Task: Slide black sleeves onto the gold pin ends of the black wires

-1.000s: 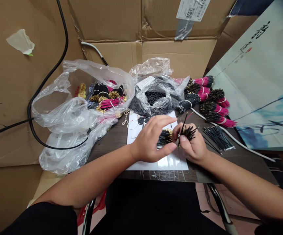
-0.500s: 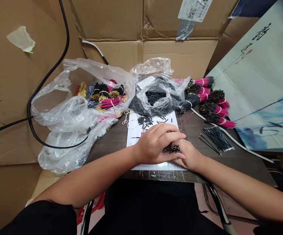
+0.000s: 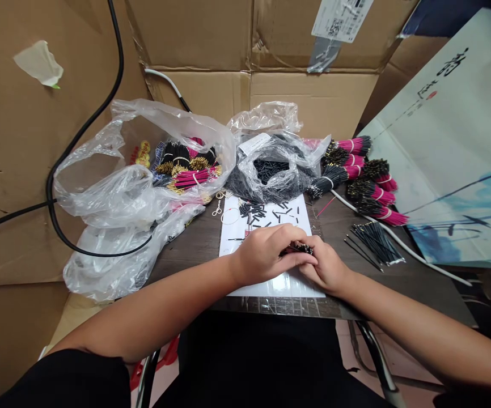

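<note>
My left hand (image 3: 266, 254) and my right hand (image 3: 327, 267) meet over a white sheet (image 3: 245, 232) on a small dark table (image 3: 194, 243). Both are closed around a bundle of thin black wires with gold tips (image 3: 299, 248), which shows only between the fingers. Short black tube pieces (image 3: 266, 213) lie scattered on the sheet just beyond my hands. A loose fan of black wires (image 3: 375, 241) lies on the table to the right of my right hand.
A clear bag of black tube pieces (image 3: 273, 170) and a larger bag with pink and black wire bundles (image 3: 186, 170) stand behind. More pink bundles (image 3: 364, 175) lie at the back right. Cardboard boxes (image 3: 245, 51) wall the table. A black cable (image 3: 58, 170) loops left; a printed panel (image 3: 453, 158) leans at the right.
My hands have come down from holding the wire bundle raised and spread to pressing it low against the white sheet. The left hand now covers most of the bundle.
</note>
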Demonstrator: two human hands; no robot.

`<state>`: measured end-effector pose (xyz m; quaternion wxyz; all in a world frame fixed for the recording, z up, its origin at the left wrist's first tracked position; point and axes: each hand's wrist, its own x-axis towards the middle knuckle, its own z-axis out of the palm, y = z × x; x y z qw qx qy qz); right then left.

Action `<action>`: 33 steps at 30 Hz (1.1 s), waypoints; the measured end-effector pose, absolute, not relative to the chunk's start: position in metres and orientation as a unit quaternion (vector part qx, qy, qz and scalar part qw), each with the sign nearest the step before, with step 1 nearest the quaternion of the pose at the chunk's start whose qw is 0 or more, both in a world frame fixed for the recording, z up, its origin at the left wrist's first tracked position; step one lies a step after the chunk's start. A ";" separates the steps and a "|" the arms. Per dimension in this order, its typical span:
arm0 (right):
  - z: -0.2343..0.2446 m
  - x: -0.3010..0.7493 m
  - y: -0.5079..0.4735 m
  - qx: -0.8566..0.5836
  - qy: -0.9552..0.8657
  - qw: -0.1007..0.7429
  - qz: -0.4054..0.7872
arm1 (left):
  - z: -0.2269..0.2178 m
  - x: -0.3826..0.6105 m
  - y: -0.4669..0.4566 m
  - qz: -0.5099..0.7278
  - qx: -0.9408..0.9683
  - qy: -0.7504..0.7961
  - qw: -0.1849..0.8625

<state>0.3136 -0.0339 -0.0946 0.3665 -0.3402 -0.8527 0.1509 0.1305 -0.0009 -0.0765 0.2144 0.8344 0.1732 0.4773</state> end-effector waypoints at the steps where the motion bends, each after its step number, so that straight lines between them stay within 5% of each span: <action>1: -0.095 0.314 -0.034 -0.344 -0.850 0.370 0.151 | -0.076 0.130 -0.001 0.480 0.831 0.177 0.218; 26: -0.087 0.313 -0.034 -0.388 -0.803 0.400 0.213 | -0.067 0.124 0.005 0.429 0.851 0.187 0.238; 33: -0.096 0.321 -0.034 -0.475 -0.686 0.480 0.272 | -0.069 0.120 0.004 0.398 0.837 0.234 0.294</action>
